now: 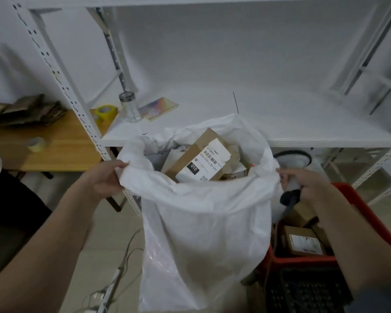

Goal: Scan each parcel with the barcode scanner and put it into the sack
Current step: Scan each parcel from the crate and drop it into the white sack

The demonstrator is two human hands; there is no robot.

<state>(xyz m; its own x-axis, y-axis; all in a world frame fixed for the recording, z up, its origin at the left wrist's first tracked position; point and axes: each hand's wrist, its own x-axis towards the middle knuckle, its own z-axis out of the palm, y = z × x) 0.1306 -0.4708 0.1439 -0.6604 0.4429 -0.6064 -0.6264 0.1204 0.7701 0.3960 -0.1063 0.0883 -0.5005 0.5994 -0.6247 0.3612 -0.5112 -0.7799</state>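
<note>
A white woven sack (203, 222) stands open in front of me, filled near its top with cardboard parcels. The uppermost parcel (203, 159) lies tilted with its white barcode label facing up. My left hand (106, 179) grips the sack's left rim. My right hand (307, 179) holds the barcode scanner (290, 190) by its handle at the sack's right rim, its head pointing toward the sack; whether it also holds the rim I cannot tell. More labelled parcels (303, 242) lie in a red basket (370, 213) at the lower right.
A white metal shelf (280, 114) stands behind the sack, carrying a glass jar (130, 107) and a notebook (158, 108). At the left a wooden table (61, 152) holds tape rolls (37, 144). Cables (122, 263) trail on the floor.
</note>
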